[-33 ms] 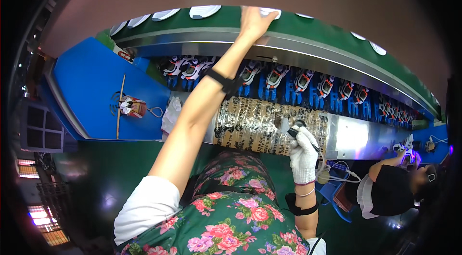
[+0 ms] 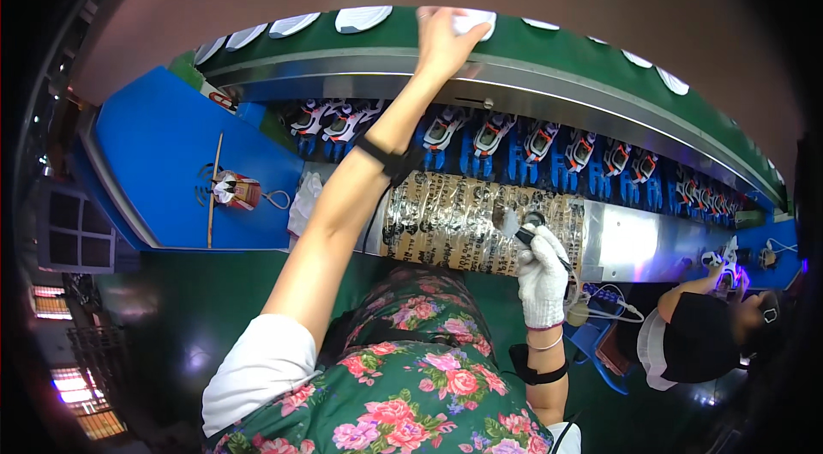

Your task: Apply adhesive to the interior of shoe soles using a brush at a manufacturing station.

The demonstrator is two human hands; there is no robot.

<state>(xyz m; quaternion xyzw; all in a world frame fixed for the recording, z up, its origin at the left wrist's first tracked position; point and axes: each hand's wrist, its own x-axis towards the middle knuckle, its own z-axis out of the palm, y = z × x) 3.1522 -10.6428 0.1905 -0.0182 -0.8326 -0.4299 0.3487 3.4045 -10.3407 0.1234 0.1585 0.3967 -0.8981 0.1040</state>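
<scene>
At the far side, my bare left hand (image 2: pixel 446 38) reaches over a green conveyor belt (image 2: pixel 407 32). Its thumb and fingers close around a white shoe sole (image 2: pixel 474 23), partly covered by the hand. My right hand (image 2: pixel 542 278), in a white knit glove, is closed on a black-handled brush (image 2: pixel 522 235) with pale bristles. The brush tip is over a work shelf (image 2: pixel 446 222) covered with brown printed paper under clear film. Right beside the brush is a small round dark container (image 2: pixel 534 219), partly hidden by the glove.
Further white soles (image 2: pixel 364 19) lie along the belt. Below it, a lower rack holds several white, orange and black shoe uppers (image 2: pixel 493 135) on blue supports. On the blue panel at left are a red cup (image 2: pixel 246 192) and a stick (image 2: pixel 215 188). Another person (image 2: pixel 703 334) works at right.
My left hand has shifted slightly left along the belt, and the sole in it shows more. The right hand with the brush has hardly moved.
</scene>
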